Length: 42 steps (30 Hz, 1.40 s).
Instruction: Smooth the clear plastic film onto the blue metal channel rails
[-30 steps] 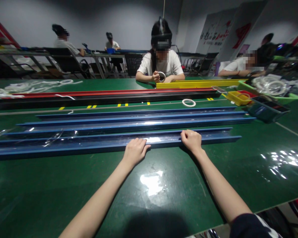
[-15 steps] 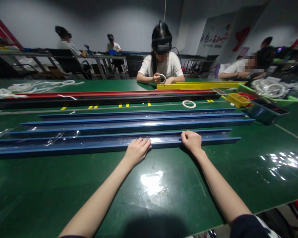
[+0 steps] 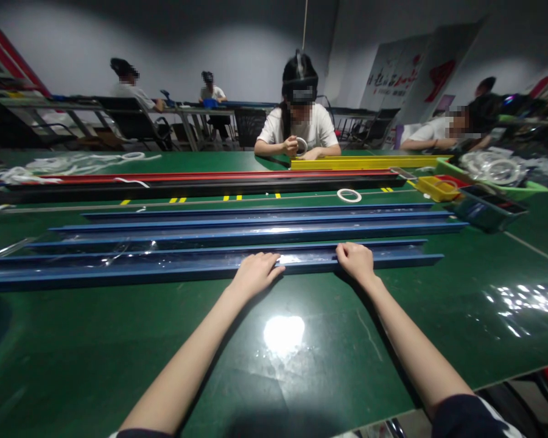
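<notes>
A long blue channel strip (image 3: 406,261) lies across the table in front of me, its inside glossy with clear film. My left hand (image 3: 257,272) rests on its near wall, fingers draped over the rim and thumb spread to the right. Further right, my right hand (image 3: 357,260) is closed at the same near wall, fingers curled; whatever they pinch is hidden. Just behind lie another blue channel (image 3: 374,227) and a narrower-looking blue strip (image 3: 274,213).
Beyond are a white tape ring (image 3: 349,195), red and black strips (image 3: 201,184) and a yellow strip (image 3: 369,162). A yellow bin (image 3: 438,190) and a dark bin (image 3: 491,210) stand at right. Across the table a person (image 3: 299,125) holds a ring.
My left thumb has spread away from its fingers. My right hand stays closed at the channel's near wall. The view has shifted slightly.
</notes>
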{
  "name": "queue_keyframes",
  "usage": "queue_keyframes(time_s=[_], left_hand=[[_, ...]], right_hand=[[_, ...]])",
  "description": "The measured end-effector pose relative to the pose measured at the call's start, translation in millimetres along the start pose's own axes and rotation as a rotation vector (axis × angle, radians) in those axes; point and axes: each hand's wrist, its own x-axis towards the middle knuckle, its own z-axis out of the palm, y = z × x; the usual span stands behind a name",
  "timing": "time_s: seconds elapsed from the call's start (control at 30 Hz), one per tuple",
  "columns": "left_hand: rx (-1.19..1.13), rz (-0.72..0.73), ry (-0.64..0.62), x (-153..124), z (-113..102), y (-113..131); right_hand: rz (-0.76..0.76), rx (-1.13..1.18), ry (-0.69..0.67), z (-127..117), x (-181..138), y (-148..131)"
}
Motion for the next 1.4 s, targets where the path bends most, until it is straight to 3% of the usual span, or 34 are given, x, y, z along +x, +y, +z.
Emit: queue_keyframes(time_s=[0.23,0.33,0.5,0.63,0.8,1.03,1.4], left_hand=[[0.068,-0.141,-0.048,-2.1,-10.8,-9.8],[0.107,-0.154,-0.065,-2.7,-13.2,-12.1],[0.169,-0.208,-0.091,-5.4,-17.4,-18.2],[0.174,-0.212,-0.078,-8.5,-17.2,-21.9],[0.144,-0.127,-0.056,-11.7,-11.2,-23.7],[0.114,-0.192,-0.082,-11.3,-11.1,-23.1],[0.193,-0.336,-0.160,-11.0,-26.1,-10.6]], right_hand=[[-0.053,-0.039,-0.133,-9.3,5.2,0.1],[-0.111,-0.071,-0.108,-15.8,4.5,-7.4],[-0.286,-0.020,0.031,-20.4,-2.1,-42.3],[-0.402,0.041,0.050,-16.5,-6.6,-80.1],[-0.434,0.079,0.050,-5.3,-8.9,-111.3],[-0.414,0.067,0.074,9.3,-6.5,-112.8],[-0.456,0.076,0.177,11.4,-3.5,-111.2]])
